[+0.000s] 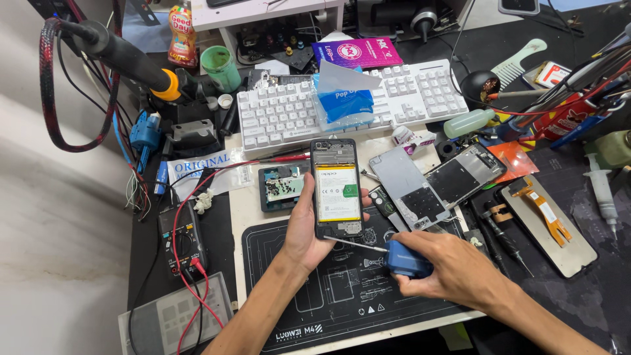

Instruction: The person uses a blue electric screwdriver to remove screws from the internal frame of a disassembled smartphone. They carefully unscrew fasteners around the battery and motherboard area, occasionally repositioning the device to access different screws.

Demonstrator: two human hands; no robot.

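Note:
My left hand (303, 233) grips an opened smartphone (336, 189) with its back cover off, so the white battery and the inner frame face up. My right hand (447, 269) holds a screwdriver with a blue handle (406, 260). Its thin metal shaft (355, 244) points left, and the tip lies at the phone's bottom left corner. Both hands hover over a black repair mat (342, 296) with white line drawings.
A white keyboard (289, 112) with a blue tissue pack (345, 102) lies behind. Phone panels (420, 187), a small circuit module (284, 189), a flex-cable panel (549, 220), a multimeter (182, 236) with red leads, a soldering handle (125, 56) and a syringe (601, 190) crowd the bench.

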